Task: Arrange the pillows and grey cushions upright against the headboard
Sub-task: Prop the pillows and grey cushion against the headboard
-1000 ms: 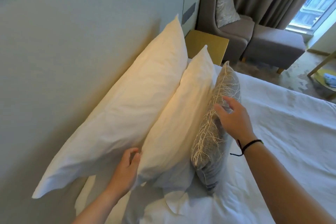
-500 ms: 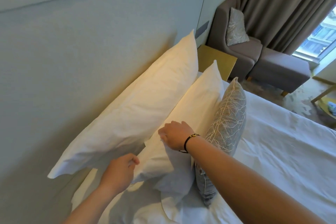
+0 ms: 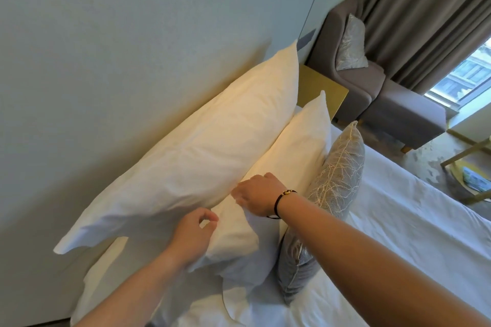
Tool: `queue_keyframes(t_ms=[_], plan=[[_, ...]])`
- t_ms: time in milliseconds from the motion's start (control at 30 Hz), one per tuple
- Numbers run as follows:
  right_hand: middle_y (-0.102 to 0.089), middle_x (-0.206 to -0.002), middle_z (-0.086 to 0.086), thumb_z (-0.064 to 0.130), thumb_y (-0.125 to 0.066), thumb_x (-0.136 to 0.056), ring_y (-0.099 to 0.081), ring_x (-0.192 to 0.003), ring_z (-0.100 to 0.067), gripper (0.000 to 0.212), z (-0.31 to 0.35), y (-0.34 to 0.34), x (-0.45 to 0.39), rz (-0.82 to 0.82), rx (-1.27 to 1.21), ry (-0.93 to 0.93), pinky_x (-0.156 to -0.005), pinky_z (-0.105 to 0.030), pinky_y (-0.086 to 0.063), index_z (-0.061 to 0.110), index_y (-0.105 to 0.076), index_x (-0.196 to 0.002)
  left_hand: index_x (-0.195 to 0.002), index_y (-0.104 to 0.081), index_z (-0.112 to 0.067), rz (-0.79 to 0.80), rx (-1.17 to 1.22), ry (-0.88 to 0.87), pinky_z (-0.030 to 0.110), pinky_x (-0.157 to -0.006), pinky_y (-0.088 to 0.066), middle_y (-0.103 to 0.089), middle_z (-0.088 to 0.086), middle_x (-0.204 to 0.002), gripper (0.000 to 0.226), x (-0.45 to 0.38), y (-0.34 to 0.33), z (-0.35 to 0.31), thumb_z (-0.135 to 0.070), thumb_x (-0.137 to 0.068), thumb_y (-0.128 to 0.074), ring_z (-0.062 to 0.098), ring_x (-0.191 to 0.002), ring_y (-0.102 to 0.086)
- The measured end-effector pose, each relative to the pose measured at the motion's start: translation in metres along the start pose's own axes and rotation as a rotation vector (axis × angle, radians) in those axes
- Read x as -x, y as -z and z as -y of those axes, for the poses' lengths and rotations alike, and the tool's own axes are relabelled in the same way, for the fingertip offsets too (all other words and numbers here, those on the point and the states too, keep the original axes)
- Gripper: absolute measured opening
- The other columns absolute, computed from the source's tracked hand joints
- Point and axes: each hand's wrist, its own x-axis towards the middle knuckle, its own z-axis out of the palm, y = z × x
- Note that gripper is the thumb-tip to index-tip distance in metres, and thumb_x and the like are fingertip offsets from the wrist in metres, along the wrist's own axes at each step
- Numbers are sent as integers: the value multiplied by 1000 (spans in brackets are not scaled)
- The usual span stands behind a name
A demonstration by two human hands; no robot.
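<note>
The right hand [image 3: 259, 198] has stayed on the front white pillow [image 3: 287, 167] since half a second ago, pressing its top edge where it meets the back white pillow [image 3: 202, 146]. Its fingers are curled down into the cloth — I cannot tell if they pinch it. The left hand [image 3: 192, 233] has moved up a little and now touches the near end of the front pillow, with thumb and fingers nearly closed and only a small gap between them.

The back pillow leans on the headboard [image 3: 106, 74]. The front pillow leans on the back one, and the grey cushion [image 3: 337, 175] stands just beside it on the bed [image 3: 398, 233].

A yellow table [image 3: 318, 87] sits past the pillows. Farther off are a grey armchair [image 3: 358, 82] with another cushion, and curtains [image 3: 425, 8]. The right forearm hides the lower part of the grey cushion.
</note>
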Motion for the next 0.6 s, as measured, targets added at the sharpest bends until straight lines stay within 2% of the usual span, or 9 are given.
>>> queue_keyframes(t_ms=[100,233,333,500,600], plan=[[-64,-101,2,34,-28,-102,-49,-93,-25,30,-8,4,-4,-41,-46,-9,-76,-41,-41,32,-58,-105,-78,-69,-23,-115,-166,-189,25,-80,-43,-67,-5,-89,25,5,7,-11,-1,-87,-65,13,-88,-60],[-53,-105,-2,32,-38,-99,-55,-94,-26,26,-8,12,-13,-25,-95,7,-77,-42,-49,26,-59,-114,-84,-73,-19,-153,-294,-413,26,-74,-45,-59,-10,-85,23,14,16,-24,2,-86,-65,13,-81,-59],[-51,-100,1,31,-45,-96,-59,-83,-24,19,-13,19,-16,-133,-92,22,-67,-36,-46,23,-62,-100,-89,-75,-18,-157,-330,-460,31,-72,-51,-57,-11,-88,22,22,20,-30,1,-87,-65,13,-80,-60],[-56,-100,1,30,-49,-96,-58,-86,-23,16,-36,30,-16,-184,-101,-41,-74,-38,-50,21,-62,-97,-91,-78,-15,-192,-304,-433,30,-73,-51,-57,-11,-86,22,23,26,-27,3,-86,-66,14,-80,-61],[-56,-93,-1,24,-49,-95,-56,-79,-26,15,-39,30,-18,-318,-143,-42,-70,-39,-48,16,-61,-91,-92,-78,-14,-216,-339,-351,36,-77,-53,-63,-3,-92,22,19,30,-18,2,-87,-65,20,-86,-64]])
